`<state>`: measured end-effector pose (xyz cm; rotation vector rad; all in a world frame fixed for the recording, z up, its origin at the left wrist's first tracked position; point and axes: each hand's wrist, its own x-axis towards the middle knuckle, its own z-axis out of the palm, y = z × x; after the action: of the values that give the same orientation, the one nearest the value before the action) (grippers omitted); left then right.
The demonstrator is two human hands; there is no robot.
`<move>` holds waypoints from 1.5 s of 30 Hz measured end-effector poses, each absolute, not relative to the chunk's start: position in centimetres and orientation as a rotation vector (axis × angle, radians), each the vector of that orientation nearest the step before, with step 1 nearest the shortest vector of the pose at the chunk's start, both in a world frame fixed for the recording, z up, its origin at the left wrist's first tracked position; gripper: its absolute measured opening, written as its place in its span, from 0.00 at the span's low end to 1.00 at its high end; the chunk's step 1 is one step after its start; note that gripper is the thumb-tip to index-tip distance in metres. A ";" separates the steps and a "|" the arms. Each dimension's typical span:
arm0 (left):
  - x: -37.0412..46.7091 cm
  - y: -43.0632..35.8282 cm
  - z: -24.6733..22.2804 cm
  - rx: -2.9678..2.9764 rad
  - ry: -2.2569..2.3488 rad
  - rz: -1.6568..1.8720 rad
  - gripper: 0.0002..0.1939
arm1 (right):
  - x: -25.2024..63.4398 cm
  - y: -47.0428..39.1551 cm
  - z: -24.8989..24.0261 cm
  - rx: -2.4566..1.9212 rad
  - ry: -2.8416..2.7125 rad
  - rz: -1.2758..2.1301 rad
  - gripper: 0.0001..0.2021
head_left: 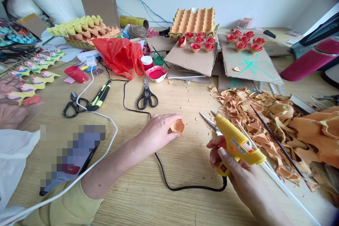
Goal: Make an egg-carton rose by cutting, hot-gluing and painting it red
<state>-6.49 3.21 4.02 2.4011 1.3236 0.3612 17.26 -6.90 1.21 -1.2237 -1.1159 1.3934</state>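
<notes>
Between thumb and fingers, my left hand [157, 129] holds a small orange egg-carton cup [177, 126] with petal-like edges, low over the wooden table. My right hand [235, 169] is wrapped round the handle of a yellow hot glue gun [234, 137], its nozzle pointing up and left. A red light glows on the gun's side, and a white glue stick [288, 190] trails from its back. The black cord [185, 188] runs from the handle across the table. Partly behind the gun lie scissors with pointed blades [209, 122].
Orange carton scraps [254, 120] heap on the right. Red paper roses [196, 47] stand on cardboard sheets [251, 63]. Black-handled scissors [147, 97], a utility knife [100, 96] and a red paint dish [156, 73] lie ahead. Another person's blurred hand [16, 109] is at far left, near painted carton strips [39, 83].
</notes>
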 end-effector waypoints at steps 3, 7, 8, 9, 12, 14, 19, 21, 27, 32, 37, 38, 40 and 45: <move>-6.0 2.5 4.5 2.459 1.314 0.376 0.18 | 17.2 -6.8 1.2 -1.224 -1.124 1.389 0.10; -4.7 0.4 5.5 2.573 1.149 0.451 0.17 | 16.8 -6.6 1.7 -1.257 -1.110 1.335 0.10; -4.4 -0.2 5.7 2.560 1.090 0.463 0.17 | 16.7 -6.5 1.9 -1.275 -1.115 1.321 0.10; -4.1 -0.7 5.8 2.519 1.037 0.475 0.18 | 16.5 -6.4 2.0 -1.295 -1.122 1.304 0.10; -3.3 -1.6 5.6 2.316 0.905 0.493 0.20 | 16.0 -6.3 2.3 -1.351 -1.138 1.224 0.11; -3.0 -1.8 5.3 2.195 0.864 0.505 0.19 | 15.6 -6.2 2.3 -1.382 -1.139 1.176 0.12; -2.6 -1.9 4.5 2.031 0.872 0.566 0.25 | 15.5 -6.1 1.8 -1.472 -1.180 1.132 0.13; -2.4 -1.8 4.1 1.963 0.899 0.594 0.27 | 15.7 -6.0 1.5 -1.505 -1.210 1.109 0.13; -2.2 -1.7 3.5 1.699 0.930 0.626 0.26 | 15.9 -5.9 0.8 -1.545 -1.205 1.027 0.13; -2.3 -1.5 3.2 1.515 0.868 0.551 0.25 | 16.1 -5.8 0.6 -1.566 -1.235 0.991 0.11; -2.3 -1.4 2.9 1.458 0.883 0.568 0.26 | 16.1 -5.7 0.7 -1.594 -1.261 0.860 0.10; -2.2 -1.4 2.9 1.458 0.890 0.577 0.26 | 16.0 -5.7 0.7 -1.607 -1.262 0.838 0.10; -2.2 -1.5 2.8 1.460 0.894 0.590 0.26 | 15.9 -5.8 0.7 -1.626 -1.274 0.804 0.10; -2.0 -1.6 2.5 1.362 0.849 0.587 0.24 | 15.7 -5.8 1.0 -1.633 -1.334 0.766 0.09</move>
<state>-2.04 -1.64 2.48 1.3616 0.8491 0.5870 15.66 -5.79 1.02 -1.6328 -1.3338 0.7655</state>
